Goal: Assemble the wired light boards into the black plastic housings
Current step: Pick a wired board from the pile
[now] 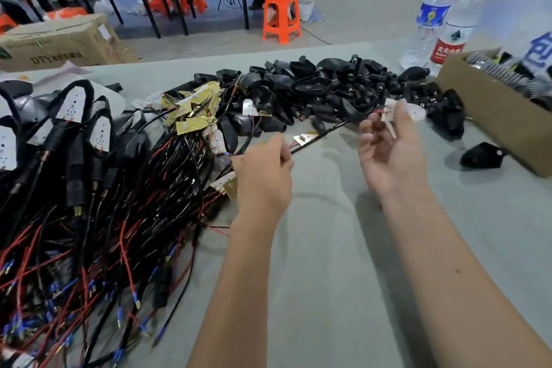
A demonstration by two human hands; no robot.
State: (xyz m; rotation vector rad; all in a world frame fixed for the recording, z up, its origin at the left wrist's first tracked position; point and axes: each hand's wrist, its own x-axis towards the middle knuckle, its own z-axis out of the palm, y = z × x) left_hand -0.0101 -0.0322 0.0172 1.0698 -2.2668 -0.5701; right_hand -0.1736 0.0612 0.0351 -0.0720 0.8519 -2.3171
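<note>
My right hand [391, 152] is raised palm-up above the table and pinches a white light board [413, 110] at its fingertips. The board's black cable [331, 131] runs down to the left into my left hand [263, 176], which grips it between curled fingers. A heap of empty black plastic housings [328, 89] lies across the far middle of the table. To the left sits a tangle of wired boards [194, 113] with red and black leads. Finished housings with white boards inside [74, 116] are piled at the far left. One loose housing [482, 155] lies at the right.
A cardboard box [501, 119] of parts stands at the right edge, with two water bottles [448, 24] behind it. A small metal plate [304, 138] lies between my hands. Beyond the table are a carton [56, 42], an orange stool [282, 16] and a seated person.
</note>
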